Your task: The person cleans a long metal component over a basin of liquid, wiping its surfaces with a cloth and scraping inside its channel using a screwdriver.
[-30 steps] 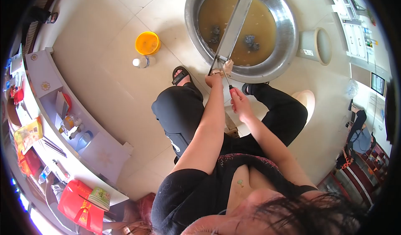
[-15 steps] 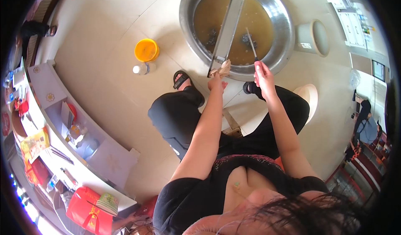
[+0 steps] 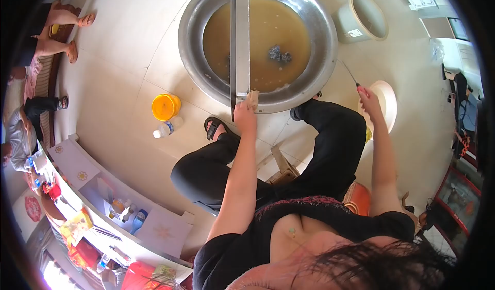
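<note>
A long metal bar (image 3: 241,37) lies across a wide steel basin (image 3: 192,42) of cloudy brown water. My left hand (image 3: 245,118) is closed on the bar's near end, where a crumpled tan cloth (image 3: 252,100) sits against the fingers. Dark grey clumps (image 3: 279,53) show in the water, right of the bar. Out to the right, beyond the basin's rim, my right hand (image 3: 369,103) grips a thin-bladed knife (image 3: 349,73) by its handle. Its blade points up and left, apart from the basin and over the floor.
A pale bucket (image 3: 344,24) stands right of the basin. A cream tub (image 3: 388,96) is partly behind my right hand. On the floor at left are a yellow container (image 3: 166,107) and a plastic bottle (image 3: 164,130). A cluttered white table (image 3: 121,194) and other people are farther left.
My right hand has swung the knife from over the basin out to the right. My left hand stays on the bar's end. The view has shifted, so the basin appears farther left.
</note>
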`<state>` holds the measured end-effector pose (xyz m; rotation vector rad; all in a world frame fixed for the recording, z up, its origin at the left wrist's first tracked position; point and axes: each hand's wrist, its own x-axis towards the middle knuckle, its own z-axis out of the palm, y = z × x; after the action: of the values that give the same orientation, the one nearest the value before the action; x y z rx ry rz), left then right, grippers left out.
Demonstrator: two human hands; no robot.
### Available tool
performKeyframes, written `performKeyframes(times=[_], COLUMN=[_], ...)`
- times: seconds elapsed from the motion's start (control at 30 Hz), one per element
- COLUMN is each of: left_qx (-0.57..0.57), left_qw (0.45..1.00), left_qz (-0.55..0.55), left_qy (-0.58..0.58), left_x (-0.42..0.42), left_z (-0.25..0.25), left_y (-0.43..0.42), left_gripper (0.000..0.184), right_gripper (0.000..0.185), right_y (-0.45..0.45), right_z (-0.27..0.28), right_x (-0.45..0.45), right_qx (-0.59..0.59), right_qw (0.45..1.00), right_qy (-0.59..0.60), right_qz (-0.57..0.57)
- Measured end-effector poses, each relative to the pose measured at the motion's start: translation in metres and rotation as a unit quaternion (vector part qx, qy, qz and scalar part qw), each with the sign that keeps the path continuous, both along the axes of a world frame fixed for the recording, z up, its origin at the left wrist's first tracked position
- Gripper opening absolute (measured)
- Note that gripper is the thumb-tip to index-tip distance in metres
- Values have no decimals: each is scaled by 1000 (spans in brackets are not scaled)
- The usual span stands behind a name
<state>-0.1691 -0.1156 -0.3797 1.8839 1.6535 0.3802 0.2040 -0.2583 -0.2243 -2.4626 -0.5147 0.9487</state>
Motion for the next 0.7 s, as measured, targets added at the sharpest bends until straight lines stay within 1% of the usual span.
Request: performKeyframes(times=[0.03, 0.1, 0.2, 0.23, 0.3, 0.33, 0.37, 0.4, 0.43, 0.47, 0.5, 0.53, 0.57, 0.63, 0.67, 0.7], left_qx=[16, 42, 85, 62, 18, 53, 20, 32, 42, 43, 48, 43, 38, -5, -19, -32], left_qw=[999, 993, 983, 980, 970, 962, 942, 946, 949, 949, 959, 963, 966, 958, 953, 947], left_qz=[16, 29, 57, 89, 152, 164, 207, 210, 215, 201, 171, 162, 154, 162, 158, 153], left_qy=[-39, -103, -154, -166, -188, -212, -263, -245, -228, -238, -223, -213, -205, -235, -258, -281], left_x=[-3, -6, -4, -4, -4, -4, -3, -6, -10, -16, -17, -16, -15, -14, -10, -6], left_z=[3, 4, 2, 6, 13, 22, 31, 36, 36, 31, 38, 46, 51, 51, 60, 68], left_y=[-1, 4, 18, 23, 33, 41, 45, 52, 61, 69, 75, 80, 84, 88, 88, 88], left_gripper=[11, 9, 10, 11, 13, 16, 17, 18, 19, 20, 20, 20, 20, 21, 20, 19], right_gripper=[38, 40, 45, 45, 45, 45, 45, 45, 45, 45, 45, 46, 46, 43, 42, 45], right_y=[-14, -56, -166, -174, -179, -179, -179, -178, -173, -168, -158, -143, -121, -33, 8, 55], right_z=[-12, -71, -274, -297, -316, -319, -322, -323, -323, -322, -317, -307, -286, -189, -149, -96], right_x=[-4, 3, 49, 41, 19, 13, 8, 7, 8, 10, 16, 21, 29, 21, 16, -8], right_qx=[-1, 38, 121, 75, -57, -113, -159, -191, -198, -206, -182, -129, -48, 94, 147, 232], right_qw=[999, 994, 989, 994, 997, 993, 987, 982, 980, 978, 983, 991, 998, 992, 986, 955], right_qy=[4, 8, 1, 1, -1, 0, 1, 4, 4, 5, 5, 8, 18, 72, 68, 114], right_qz=[-52, -104, -85, -78, -47, -30, -11, 5, 11, 18, 9, -11, -40, -45, 45, 147])
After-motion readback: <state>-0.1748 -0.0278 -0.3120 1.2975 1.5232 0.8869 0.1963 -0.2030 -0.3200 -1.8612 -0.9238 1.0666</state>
